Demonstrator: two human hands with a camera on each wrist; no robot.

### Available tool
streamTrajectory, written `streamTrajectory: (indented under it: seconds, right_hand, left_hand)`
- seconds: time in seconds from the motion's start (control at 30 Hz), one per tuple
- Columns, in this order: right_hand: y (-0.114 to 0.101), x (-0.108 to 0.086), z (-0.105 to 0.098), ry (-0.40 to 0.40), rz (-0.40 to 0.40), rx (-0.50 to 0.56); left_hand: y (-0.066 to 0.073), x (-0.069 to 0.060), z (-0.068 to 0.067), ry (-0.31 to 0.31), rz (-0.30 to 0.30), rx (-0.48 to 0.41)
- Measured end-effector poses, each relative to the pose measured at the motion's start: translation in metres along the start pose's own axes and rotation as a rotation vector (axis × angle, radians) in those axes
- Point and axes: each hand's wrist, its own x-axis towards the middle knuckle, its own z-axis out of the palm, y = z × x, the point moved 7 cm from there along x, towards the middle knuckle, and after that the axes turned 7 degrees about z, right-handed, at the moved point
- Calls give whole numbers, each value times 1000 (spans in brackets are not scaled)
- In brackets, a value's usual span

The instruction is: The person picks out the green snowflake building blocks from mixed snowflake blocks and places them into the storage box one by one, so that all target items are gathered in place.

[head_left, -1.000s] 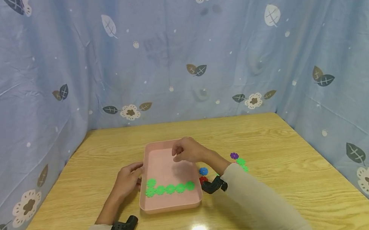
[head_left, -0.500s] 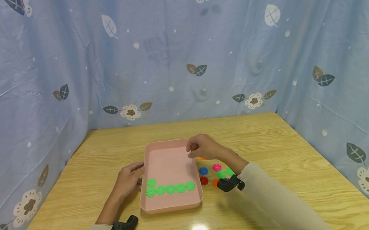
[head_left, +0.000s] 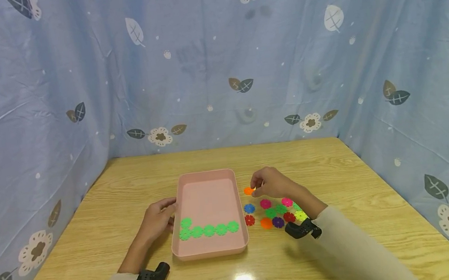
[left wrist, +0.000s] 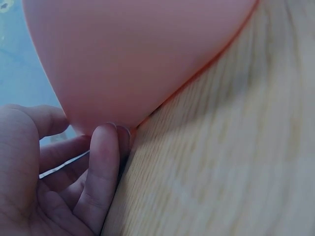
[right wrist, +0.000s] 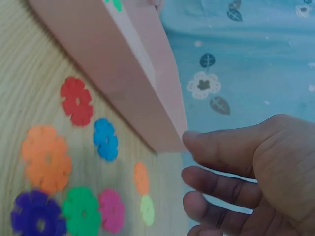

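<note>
My left hand (head_left: 154, 219) holds the left side of a pink rectangular tray (head_left: 215, 253); in the left wrist view its bent fingers (left wrist: 103, 157) lie against the outer wall and rim. Inside the tray, several green flower-shaped plastic discs (head_left: 209, 231) form a row near the front wall, with a single one behind the row's left end. My right hand (head_left: 273, 183), fingers loosely bent and holding nothing, hovers by an orange disc (head_left: 248, 191) just right of the tray. In the right wrist view a gap shows between thumb and fingers, and a small yellow-green disc (right wrist: 147, 210) lies beside the orange one.
Right of the tray, loose discs spread over the wooden table (head_left: 314, 157): blue (head_left: 249, 208), red (head_left: 250, 220), pink (head_left: 265, 204), orange (head_left: 266, 223), purple (head_left: 278, 222), yellow (head_left: 300, 215) and green ones. A blue patterned curtain (head_left: 208, 68) surrounds the table.
My right hand has moved right from above the tray, past its right wall, and down toward the orange disc. The left hand and the green discs stay put.
</note>
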Motion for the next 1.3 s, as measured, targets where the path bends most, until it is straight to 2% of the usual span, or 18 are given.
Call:
streamTrajectory:
  seconds: [0.13, 0.33, 0.5, 0.77, 1.03, 1.3]
  right_hand:
    - [11, -10, -2, 0, 45, -28]
    - [22, -23, 3, -47, 99, -90]
    - [27, -30, 6, -58, 143, -173]
    - [37, -36, 17, -71, 236, -204]
    - [35, -37, 21, -44, 255, -223]
    - [35, -37, 23, -44, 260, -249]
  left_hand:
    - [0, -1, 1, -2, 0, -1]
    - [-1, -1, 1, -9, 4, -3]
    - [-2, 0, 1, -3, -4, -2]
    - [-1, 0, 1, 4, 2, 12]
    - [2, -1, 1, -3, 17, 19]
    - [0, -1, 1, -5, 7, 11]
